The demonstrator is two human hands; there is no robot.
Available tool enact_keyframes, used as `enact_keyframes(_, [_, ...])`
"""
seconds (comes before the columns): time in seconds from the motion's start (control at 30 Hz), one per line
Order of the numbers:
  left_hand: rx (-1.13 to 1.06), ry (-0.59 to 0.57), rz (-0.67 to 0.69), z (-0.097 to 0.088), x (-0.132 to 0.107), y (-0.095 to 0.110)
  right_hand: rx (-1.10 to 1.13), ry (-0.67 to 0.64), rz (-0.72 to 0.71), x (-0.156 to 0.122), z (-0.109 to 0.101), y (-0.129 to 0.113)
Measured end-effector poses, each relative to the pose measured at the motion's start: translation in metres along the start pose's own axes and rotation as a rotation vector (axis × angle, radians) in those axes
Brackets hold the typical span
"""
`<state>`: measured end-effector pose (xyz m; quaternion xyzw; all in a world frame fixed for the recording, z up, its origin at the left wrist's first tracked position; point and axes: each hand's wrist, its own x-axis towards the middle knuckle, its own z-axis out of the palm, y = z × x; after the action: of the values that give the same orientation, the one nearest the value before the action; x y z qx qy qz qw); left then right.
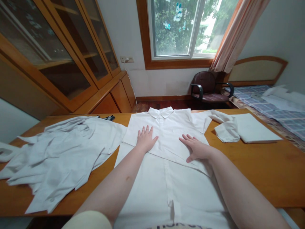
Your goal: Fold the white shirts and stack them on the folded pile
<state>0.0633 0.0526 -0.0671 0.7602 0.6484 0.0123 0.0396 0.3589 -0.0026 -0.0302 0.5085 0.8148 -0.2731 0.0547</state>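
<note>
A white collared shirt [166,178] lies face up on the wooden table, its collar [160,112] at the far edge. Across its chest runs a slanting crease or overlapping layer of cloth. My left hand [146,140] rests flat on the chest with fingers spread, left of the button strip. On the other side, my right hand [194,148] also lies flat, its fingers stretched out toward the middle. One sleeve [226,127] trails off to the right, bent, with its end on the table. The shirt's near end runs out of view below me.
Rumpled white shirts [62,152] are heaped on the table [267,171] at left, with a small dark striped item [109,118] behind. A flat, neatly folded white stack [256,127] sits at right. Beyond are a chair [209,86], a bed [274,98] and a glass-door cabinet [71,41].
</note>
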Motion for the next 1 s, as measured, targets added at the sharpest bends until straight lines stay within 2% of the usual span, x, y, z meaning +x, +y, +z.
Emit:
enact_keyframes(0.17, [-0.012,0.004,0.007,0.002,0.001,-0.001,0.034,-0.042,0.003,-0.004,-0.002,0.001])
enact_keyframes(0.27, [-0.017,0.019,0.013,0.004,0.001,-0.001,0.086,0.015,-0.011,-0.003,-0.001,0.000])
enact_keyframes(0.37, [-0.014,0.029,0.014,0.004,0.001,-0.002,0.171,0.263,0.116,0.001,-0.003,0.003])
enact_keyframes(0.53, [-0.011,0.026,0.008,0.004,0.000,-0.002,0.077,0.821,0.568,-0.003,-0.016,0.024])
enact_keyframes(0.6, [-0.013,0.024,0.002,0.004,0.001,-0.002,0.006,0.965,0.744,-0.008,-0.021,0.036])
enact_keyframes(0.63, [-0.014,0.024,0.002,0.004,0.001,-0.002,-0.012,0.993,0.842,-0.010,-0.022,0.041])
enact_keyframes(0.67, [-0.016,0.025,0.002,0.005,0.002,-0.002,-0.011,0.987,0.938,-0.011,-0.022,0.048])
enact_keyframes(0.73, [-0.018,0.025,0.003,0.006,0.002,-0.002,0.048,0.897,1.099,-0.012,-0.021,0.060])
enact_keyframes(0.8, [-0.017,0.029,0.003,0.006,0.002,-0.002,0.136,0.771,1.170,-0.012,-0.018,0.074])
enact_keyframes(0.87, [-0.015,0.035,0.004,0.005,0.001,-0.002,0.178,0.718,1.157,-0.012,-0.018,0.086])
enact_keyframes(1.0, [-0.011,0.026,0.010,0.003,0.001,-0.002,0.165,0.761,1.076,-0.018,-0.022,0.097])
